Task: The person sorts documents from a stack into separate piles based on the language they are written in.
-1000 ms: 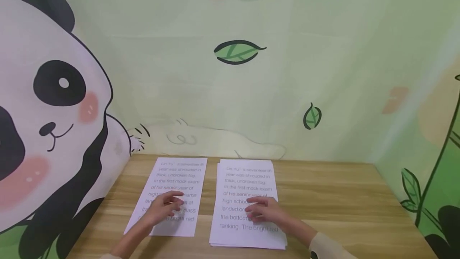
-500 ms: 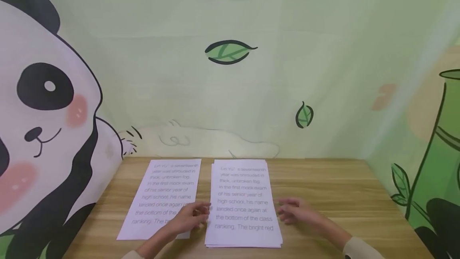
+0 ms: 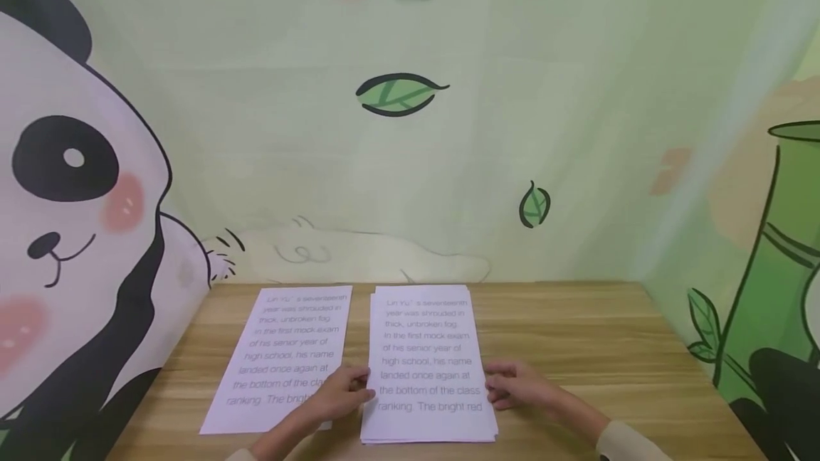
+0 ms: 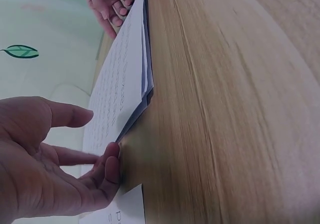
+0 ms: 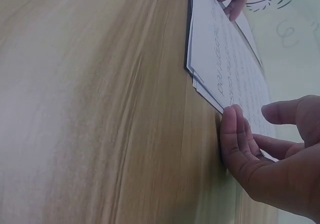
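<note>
A stack of printed paper sheets [image 3: 426, 368] lies on the wooden table, its layers slightly out of line at the corners. My left hand [image 3: 342, 393] is at the stack's left edge, fingertips touching the side of the sheets. In the left wrist view, the thumb of that hand [image 4: 45, 164] stays apart from the paper. At the right edge is my right hand [image 3: 522, 384], its fingertips against the sheets, as the right wrist view of the hand [image 5: 280, 159] shows. Left of the stack lies a separate printed sheet [image 3: 282, 354], partly covered by the left hand and forearm.
The wooden table [image 3: 589, 347] extends to the right of the stack. Behind it hangs a pale green backdrop [image 3: 288, 126] with leaves and a large panda [image 3: 83, 233] printed on it.
Both hands went from above the papers to either side of the stack, then inward to its edges. The camera view has turned slightly right. The papers look much the same.
</note>
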{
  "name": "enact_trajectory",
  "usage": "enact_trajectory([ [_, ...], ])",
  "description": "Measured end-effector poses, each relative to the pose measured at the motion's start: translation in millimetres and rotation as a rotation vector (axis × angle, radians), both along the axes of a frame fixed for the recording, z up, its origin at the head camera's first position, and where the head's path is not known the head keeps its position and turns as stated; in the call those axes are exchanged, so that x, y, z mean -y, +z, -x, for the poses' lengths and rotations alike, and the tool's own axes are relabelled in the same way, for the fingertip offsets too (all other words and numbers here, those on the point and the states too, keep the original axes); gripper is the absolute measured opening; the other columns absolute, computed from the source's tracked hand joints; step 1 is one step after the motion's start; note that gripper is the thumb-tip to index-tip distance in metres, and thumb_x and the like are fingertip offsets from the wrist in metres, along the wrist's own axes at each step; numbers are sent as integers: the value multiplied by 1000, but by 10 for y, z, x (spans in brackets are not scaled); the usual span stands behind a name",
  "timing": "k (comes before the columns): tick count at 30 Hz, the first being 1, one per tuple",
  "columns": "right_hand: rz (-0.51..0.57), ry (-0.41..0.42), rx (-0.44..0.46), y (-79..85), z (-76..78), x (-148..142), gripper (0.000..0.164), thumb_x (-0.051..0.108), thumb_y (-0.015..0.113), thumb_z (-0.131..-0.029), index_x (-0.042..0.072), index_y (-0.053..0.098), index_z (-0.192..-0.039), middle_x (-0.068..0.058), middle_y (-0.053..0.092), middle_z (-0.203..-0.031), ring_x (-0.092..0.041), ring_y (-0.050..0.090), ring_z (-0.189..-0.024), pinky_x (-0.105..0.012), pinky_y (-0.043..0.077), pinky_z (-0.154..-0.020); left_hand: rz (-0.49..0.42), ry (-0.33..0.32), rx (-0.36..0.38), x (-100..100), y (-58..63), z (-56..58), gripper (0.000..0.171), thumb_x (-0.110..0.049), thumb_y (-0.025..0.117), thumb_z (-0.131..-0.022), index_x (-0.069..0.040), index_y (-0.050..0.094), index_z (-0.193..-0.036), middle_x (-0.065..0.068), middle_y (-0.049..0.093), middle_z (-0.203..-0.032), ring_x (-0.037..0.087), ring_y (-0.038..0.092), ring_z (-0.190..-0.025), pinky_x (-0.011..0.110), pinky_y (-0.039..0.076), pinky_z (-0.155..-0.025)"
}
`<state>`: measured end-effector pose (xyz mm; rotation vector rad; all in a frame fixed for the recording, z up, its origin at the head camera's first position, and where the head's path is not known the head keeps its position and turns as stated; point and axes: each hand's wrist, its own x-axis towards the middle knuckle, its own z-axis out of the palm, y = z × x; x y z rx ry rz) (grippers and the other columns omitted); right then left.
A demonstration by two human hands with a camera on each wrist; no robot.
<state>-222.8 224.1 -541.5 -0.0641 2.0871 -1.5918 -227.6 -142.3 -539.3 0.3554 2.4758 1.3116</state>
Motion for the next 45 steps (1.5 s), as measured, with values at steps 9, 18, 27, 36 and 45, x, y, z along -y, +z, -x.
enact_trajectory([
  [9, 2, 16, -21, 14, -25, 15, 58, 11, 56, -101, -19, 35, -146, -14, 66, -104, -15, 67, -85, -34, 63, -81, -51, -21, -7, -23, 33, -56, 31, -5, 67, -89, 7, 67, -118, 11, 69, -98, 15, 60, -81, 19, 46, -63],
  [18, 53, -10, -42, 37, -63, -16, 52, 12, 55, -102, -15, 41, -145, -14, 68, -105, -16, 68, -85, -32, 62, -77, -7, 43, -2, -31, 27, -83, 46, -9, 69, -89, 12, 59, -130, 23, 69, -115, 37, 69, -105, 44, 60, -87],
  [27, 98, -47, -82, 14, -61, -39, 50, 15, 60, -101, -14, 48, -140, -19, 71, -114, -22, 72, -94, -40, 63, -82, -228, 137, 130, -59, 26, -75, 39, -15, 62, -98, 7, 58, -130, 15, 71, -107, 22, 72, -86, 37, 61, -74],
  [36, 138, -8, -7, -80, -119, 20, 55, 9, 61, -98, -18, 42, -142, -22, 72, -118, -28, 74, -101, -46, 63, -83, -387, 180, 239, -88, -124, -79, 45, 0, 68, -89, 13, 49, -128, 22, 74, -100, 20, 73, -79, 37, 64, -72],
  [45, 144, -1, 5, -45, -145, 19, 60, 7, 65, -95, -20, 40, -142, -25, 71, -118, -30, 75, -100, -44, 63, -83, -327, 219, 265, -92, -83, -64, 58, 7, 67, -86, 13, 47, -140, 18, 75, -106, 19, 73, -81, 35, 63, -72],
])
